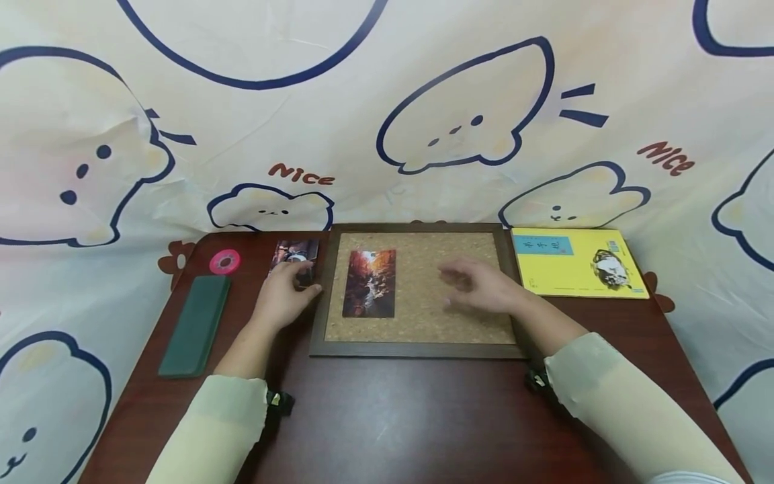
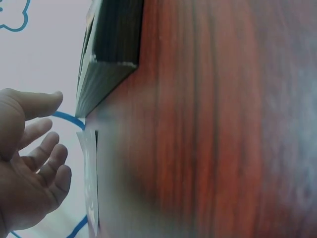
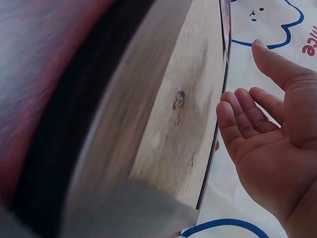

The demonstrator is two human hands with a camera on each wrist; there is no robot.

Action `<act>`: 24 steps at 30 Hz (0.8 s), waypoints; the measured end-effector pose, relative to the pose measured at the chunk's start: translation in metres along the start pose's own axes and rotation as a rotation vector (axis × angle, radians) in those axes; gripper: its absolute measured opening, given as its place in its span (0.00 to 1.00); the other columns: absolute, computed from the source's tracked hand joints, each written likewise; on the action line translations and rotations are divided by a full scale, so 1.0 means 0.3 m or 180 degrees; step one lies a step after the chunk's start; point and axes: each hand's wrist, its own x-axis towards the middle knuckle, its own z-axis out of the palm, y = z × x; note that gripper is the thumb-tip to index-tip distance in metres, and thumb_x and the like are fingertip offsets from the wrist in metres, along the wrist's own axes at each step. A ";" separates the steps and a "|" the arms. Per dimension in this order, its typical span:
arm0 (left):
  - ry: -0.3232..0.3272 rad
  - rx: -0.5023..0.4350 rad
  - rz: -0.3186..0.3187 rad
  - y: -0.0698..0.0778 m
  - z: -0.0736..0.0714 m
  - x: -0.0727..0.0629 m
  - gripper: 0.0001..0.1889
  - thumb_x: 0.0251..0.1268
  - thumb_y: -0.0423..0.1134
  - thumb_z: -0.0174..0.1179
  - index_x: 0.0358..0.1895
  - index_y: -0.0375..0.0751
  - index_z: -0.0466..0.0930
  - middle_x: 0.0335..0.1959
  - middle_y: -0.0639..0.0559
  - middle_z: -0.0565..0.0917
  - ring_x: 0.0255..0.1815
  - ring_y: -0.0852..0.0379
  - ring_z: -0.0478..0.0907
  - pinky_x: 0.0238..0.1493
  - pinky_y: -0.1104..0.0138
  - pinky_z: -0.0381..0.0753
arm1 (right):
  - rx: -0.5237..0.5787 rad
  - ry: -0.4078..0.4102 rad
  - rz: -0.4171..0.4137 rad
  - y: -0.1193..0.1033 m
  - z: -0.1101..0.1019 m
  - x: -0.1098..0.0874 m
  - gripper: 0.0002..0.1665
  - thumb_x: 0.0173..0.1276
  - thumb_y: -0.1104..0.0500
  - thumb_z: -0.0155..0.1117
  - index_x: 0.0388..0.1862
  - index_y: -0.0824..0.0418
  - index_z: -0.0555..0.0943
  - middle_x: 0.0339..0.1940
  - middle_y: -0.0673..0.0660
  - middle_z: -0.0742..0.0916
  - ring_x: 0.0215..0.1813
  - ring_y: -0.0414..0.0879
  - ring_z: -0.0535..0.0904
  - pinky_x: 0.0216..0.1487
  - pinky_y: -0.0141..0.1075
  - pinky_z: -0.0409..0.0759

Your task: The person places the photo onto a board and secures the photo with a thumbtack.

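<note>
A framed cork board lies on the table, with a photo of an orange forest stream on its left half. Over the board's right half hovers my right hand, slightly blurred, its fingers loosely bent and nothing in them. My left hand is above a dark photo beside the board's left edge and partly covers it. In the left wrist view the left hand's fingers are spread and loosely curved around nothing. The right wrist view shows the right palm facing up beside the frame, bare.
Left of the hands lie a pink tape-like ring and a long green case. A yellow book lies at the right, close to the frame. Behind the brown table hangs a white cloth with cartoon outlines.
</note>
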 end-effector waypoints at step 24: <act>0.0111 0.0153 -0.0431 -0.074 -0.051 -0.011 0.31 0.69 0.45 0.66 0.71 0.35 0.73 0.66 0.29 0.68 0.65 0.30 0.66 0.63 0.37 0.71 | -0.0249 0.0237 0.0150 0.074 -0.042 -0.211 0.40 0.66 0.51 0.78 0.74 0.60 0.75 0.65 0.56 0.83 0.55 0.49 0.81 0.53 0.47 0.80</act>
